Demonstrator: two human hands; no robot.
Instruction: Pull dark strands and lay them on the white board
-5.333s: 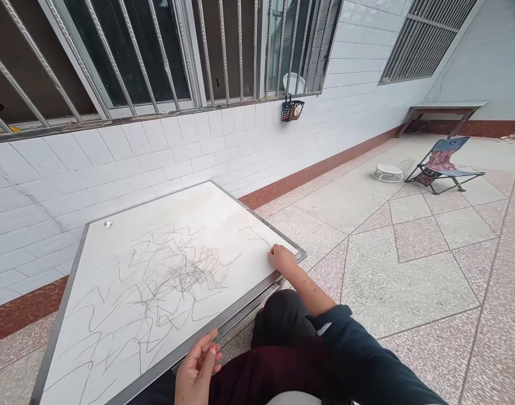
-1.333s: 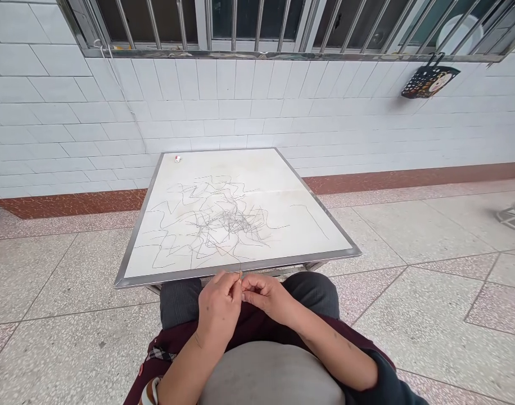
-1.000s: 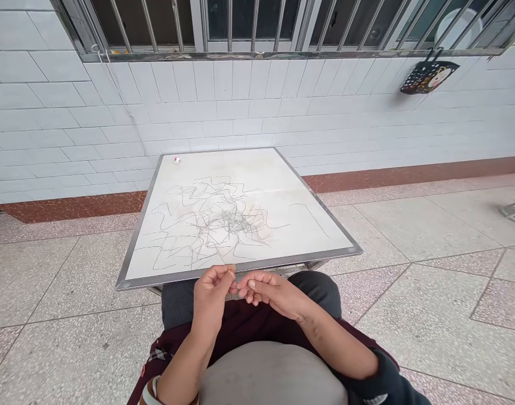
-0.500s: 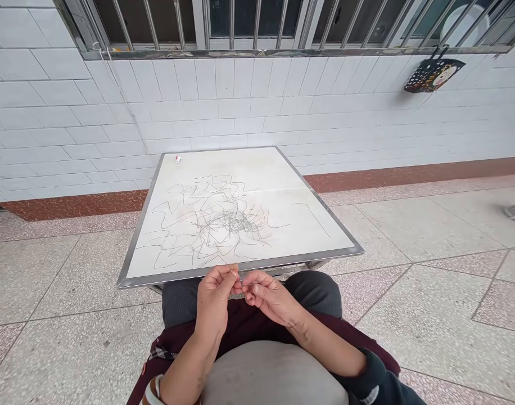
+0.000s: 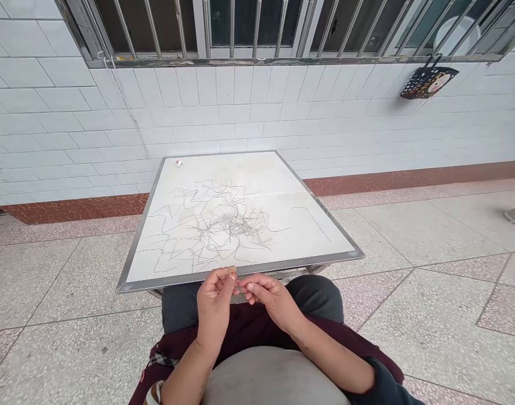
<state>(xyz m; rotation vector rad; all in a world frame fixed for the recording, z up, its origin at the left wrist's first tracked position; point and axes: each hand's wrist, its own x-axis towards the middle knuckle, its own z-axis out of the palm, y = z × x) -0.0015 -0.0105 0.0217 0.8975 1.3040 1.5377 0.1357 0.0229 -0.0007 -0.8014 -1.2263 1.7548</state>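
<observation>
My left hand (image 5: pixel 215 295) and my right hand (image 5: pixel 268 295) meet over my lap, just in front of the table's near edge. Both are closed in a pinch, fingertips nearly touching. A small tan piece (image 5: pixel 231 269) shows at the tip of my left thumb and forefinger; whether it is held or wrapped on a finger is unclear. Anything between the right fingertips is too fine to make out. Beyond them, many thin, dark, kinked strands or lines (image 5: pixel 230 225) spread over the white tabletop, densest near its middle.
The white table (image 5: pixel 257 169) has a grey metal rim and stands against a white tiled wall (image 5: pixel 240 112). A small red-and-white object (image 5: pixel 179 163) lies at its far left corner. A patterned bag (image 5: pixel 428 82) hangs from the window bars at right.
Both hands stay pinched together at almost the same place. The small tan piece at the left fingertips shows more clearly now. The whole view has shifted slightly downward.
</observation>
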